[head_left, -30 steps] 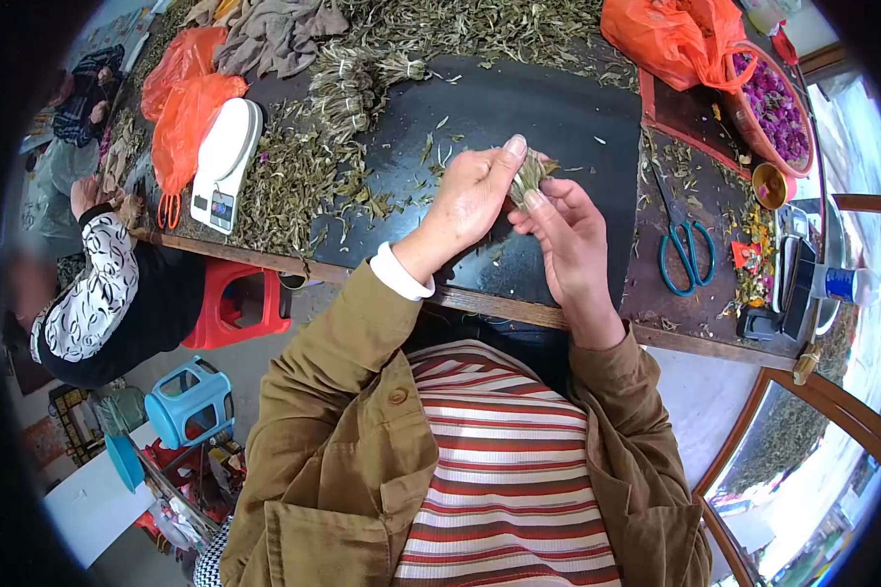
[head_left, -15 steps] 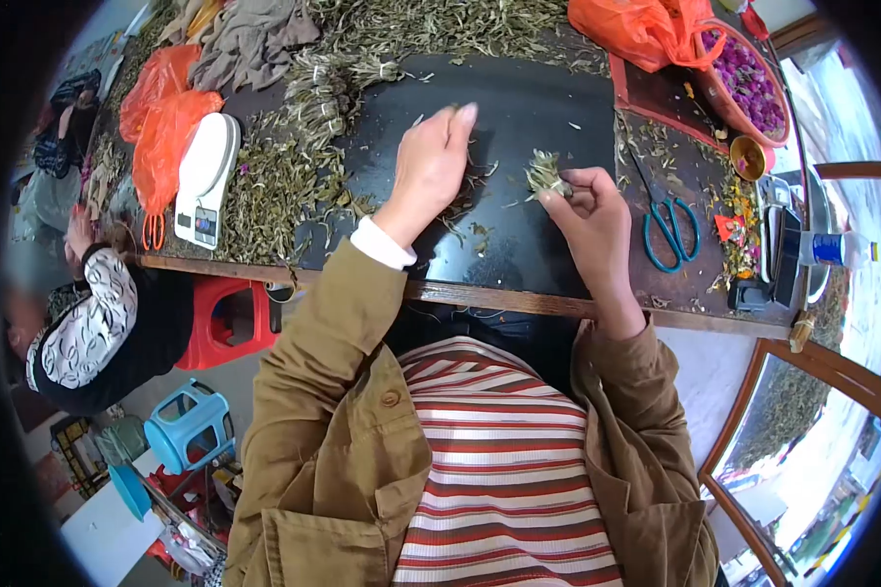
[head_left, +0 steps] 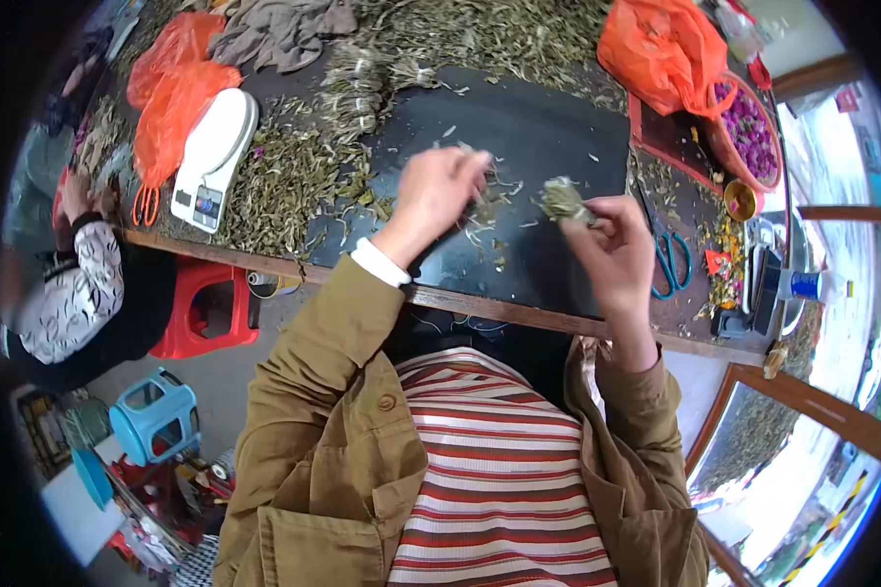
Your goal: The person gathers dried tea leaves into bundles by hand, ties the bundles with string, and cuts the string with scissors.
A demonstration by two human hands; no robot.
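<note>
My right hand (head_left: 619, 245) pinches a small bundle of dried leaves (head_left: 563, 201) between thumb and fingers, above the black mat (head_left: 548, 127). The bundle is greyish green and points up and to the left. My left hand (head_left: 433, 199) is raised over the mat's left half, its thumb and fingers drawn together and slightly blurred. Whatever those fingertips hold, if anything, I cannot make out. Loose leaf bits (head_left: 489, 210) lie on the mat just beside the left hand. Several tied bundles (head_left: 357, 93) are lined up at the mat's far left corner.
Loose dried leaves (head_left: 284, 181) spread left of the mat, near a white scale (head_left: 215, 161) and orange bags (head_left: 181, 108). Teal-handled scissors (head_left: 672, 264) lie to the right. Beyond are a basket of purple flowers (head_left: 749, 137) and a bottle (head_left: 812, 286). Another person's sleeve (head_left: 78, 289) shows at left.
The view has shifted a little. My left hand has lowered slightly toward the mat's loose bits. The bundle has turned in my right hand, which still holds it.
</note>
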